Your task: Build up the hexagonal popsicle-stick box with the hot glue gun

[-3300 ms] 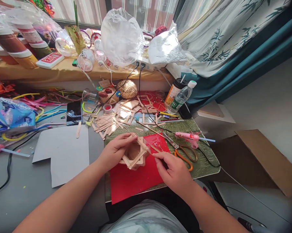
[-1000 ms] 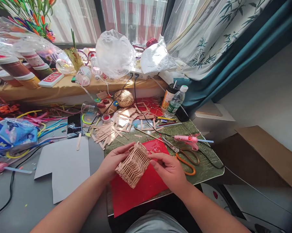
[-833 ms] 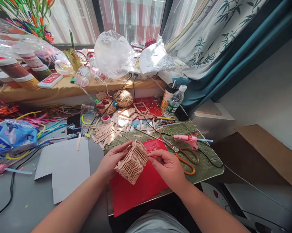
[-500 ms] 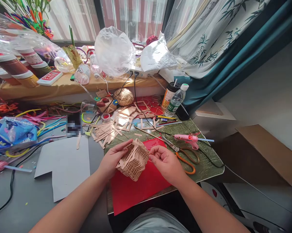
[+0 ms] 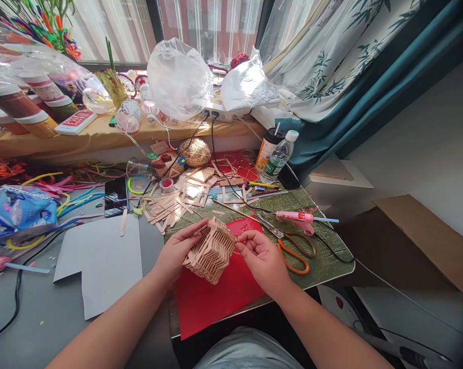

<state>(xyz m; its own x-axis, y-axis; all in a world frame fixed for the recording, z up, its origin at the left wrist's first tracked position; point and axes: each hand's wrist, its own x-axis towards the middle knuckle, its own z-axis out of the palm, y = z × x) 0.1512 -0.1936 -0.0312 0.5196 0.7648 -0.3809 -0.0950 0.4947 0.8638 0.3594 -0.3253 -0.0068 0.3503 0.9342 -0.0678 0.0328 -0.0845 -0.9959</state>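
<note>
My left hand (image 5: 179, 251) is closed around the left side of a small stacked craft-stick box (image 5: 211, 252), holding it tilted. The box has wavy, slatted walls of pale wooden sticks. At its right edge my right hand (image 5: 262, 260) has thumb and forefinger pinched together with the other fingers curled in. Whatever sits in that pinch is too small to make out. Beneath both hands lies a red sheet (image 5: 219, 310). Scissors with orange handles (image 5: 293, 256) rest just right of my right hand, and a pink glue gun (image 5: 296, 218) lies beyond them.
Loose craft sticks (image 5: 173, 207) are heaped behind the box. A water bottle (image 5: 281, 158) and a drink cup (image 5: 267, 148) stand at the back right. To the left are a grey-white card (image 5: 108, 261), a phone (image 5: 116, 196) and a blue packet (image 5: 19, 212). A black cord (image 5: 235, 192) crosses the table.
The view has shifted slightly. Both hands keep their places on and beside the craft-stick box, with hardly any movement.
</note>
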